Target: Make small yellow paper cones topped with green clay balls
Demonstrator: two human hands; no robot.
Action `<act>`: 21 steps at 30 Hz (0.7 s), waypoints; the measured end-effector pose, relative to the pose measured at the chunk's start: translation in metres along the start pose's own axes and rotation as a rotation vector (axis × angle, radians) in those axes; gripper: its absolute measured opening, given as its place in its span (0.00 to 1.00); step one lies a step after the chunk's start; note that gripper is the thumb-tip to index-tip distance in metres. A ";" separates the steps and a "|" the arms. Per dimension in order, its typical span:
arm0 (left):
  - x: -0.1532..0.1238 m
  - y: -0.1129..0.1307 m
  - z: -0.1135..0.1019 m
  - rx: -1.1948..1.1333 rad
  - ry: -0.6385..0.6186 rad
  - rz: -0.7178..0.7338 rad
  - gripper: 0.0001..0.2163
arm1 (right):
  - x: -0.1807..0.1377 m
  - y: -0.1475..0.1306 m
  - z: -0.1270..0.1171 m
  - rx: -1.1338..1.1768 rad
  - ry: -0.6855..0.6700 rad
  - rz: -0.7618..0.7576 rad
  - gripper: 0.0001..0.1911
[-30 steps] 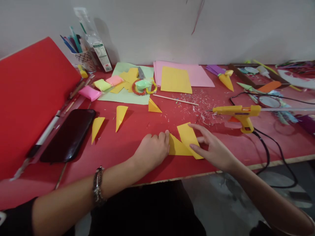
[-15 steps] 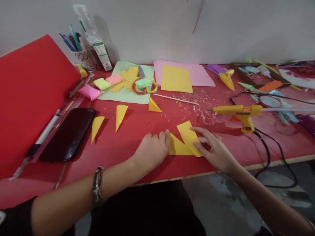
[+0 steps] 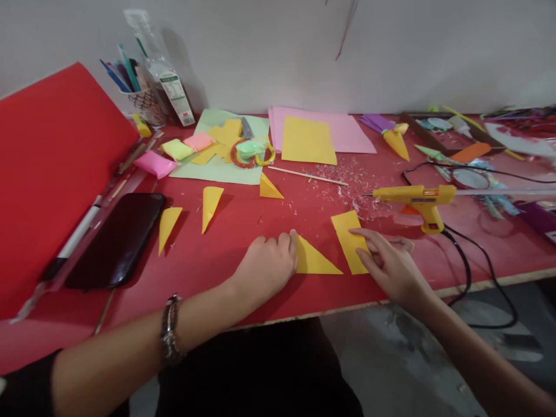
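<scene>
My left hand (image 3: 268, 263) is closed, its curled fingers pressed on the left end of a yellow paper triangle (image 3: 313, 258) that lies near the table's front edge. To the right, my right hand (image 3: 391, 260) holds a roughly rectangular yellow paper piece (image 3: 351, 243) by its right side. A narrow gap separates the two pieces. Beyond my left hand lie a yellow paper cone (image 3: 211, 207), a second yellow cone (image 3: 169, 227) and a small folded yellow piece (image 3: 270, 188).
A yellow glue gun (image 3: 408, 200) with a black cord lies at right. Scissors (image 3: 256, 153) rest on pale green paper at the back. A phone (image 3: 119, 240) and a red board (image 3: 56, 174) are at left. A thin stick (image 3: 307, 175) lies among paper scraps.
My right hand has moved right with the rectangular yellow piece, drawing it off the triangle, which it overlapped before. My left hand stays on the triangle.
</scene>
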State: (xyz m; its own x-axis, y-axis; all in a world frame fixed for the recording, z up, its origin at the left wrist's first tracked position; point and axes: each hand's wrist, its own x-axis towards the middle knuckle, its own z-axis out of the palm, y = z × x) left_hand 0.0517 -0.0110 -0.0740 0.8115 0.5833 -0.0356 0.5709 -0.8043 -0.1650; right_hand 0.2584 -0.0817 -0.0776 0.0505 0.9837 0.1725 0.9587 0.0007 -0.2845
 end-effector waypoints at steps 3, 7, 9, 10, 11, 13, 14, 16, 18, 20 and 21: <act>0.000 0.000 0.000 -0.010 -0.004 0.005 0.20 | -0.002 -0.002 -0.005 -0.025 0.029 -0.039 0.14; 0.000 -0.002 -0.001 -0.106 -0.002 -0.036 0.20 | 0.007 -0.018 -0.015 0.057 0.089 -0.113 0.14; -0.001 -0.005 0.000 -0.174 0.023 -0.059 0.20 | 0.018 -0.032 -0.020 0.117 0.080 -0.164 0.13; -0.002 -0.007 0.000 -0.201 0.050 -0.063 0.20 | 0.024 -0.040 -0.022 0.150 0.065 -0.197 0.13; -0.002 -0.008 0.001 -0.220 0.087 -0.060 0.20 | 0.032 -0.048 -0.023 0.183 0.044 -0.229 0.13; -0.003 -0.011 0.002 -0.250 0.172 -0.040 0.19 | 0.051 -0.064 -0.025 0.254 0.027 -0.303 0.12; -0.003 -0.012 0.003 -0.268 0.209 -0.028 0.19 | 0.062 -0.071 -0.025 0.291 0.034 -0.329 0.12; -0.003 -0.013 0.004 -0.312 0.242 -0.022 0.23 | 0.088 -0.085 -0.025 0.362 0.026 -0.361 0.13; -0.003 -0.015 0.005 -0.358 0.234 -0.037 0.28 | 0.118 -0.097 -0.023 0.443 -0.031 -0.347 0.15; -0.003 -0.017 0.006 -0.399 0.219 -0.015 0.31 | 0.149 -0.108 -0.018 0.548 -0.097 -0.322 0.16; -0.003 -0.018 0.006 -0.417 0.219 0.024 0.30 | 0.165 -0.114 -0.015 0.587 -0.094 -0.309 0.16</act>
State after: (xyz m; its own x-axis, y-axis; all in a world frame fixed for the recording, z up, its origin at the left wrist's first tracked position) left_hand 0.0384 0.0030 -0.0768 0.8066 0.5626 0.1814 0.5169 -0.8201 0.2454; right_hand 0.1615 0.0780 -0.0026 -0.2523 0.9340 0.2529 0.6126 0.3565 -0.7054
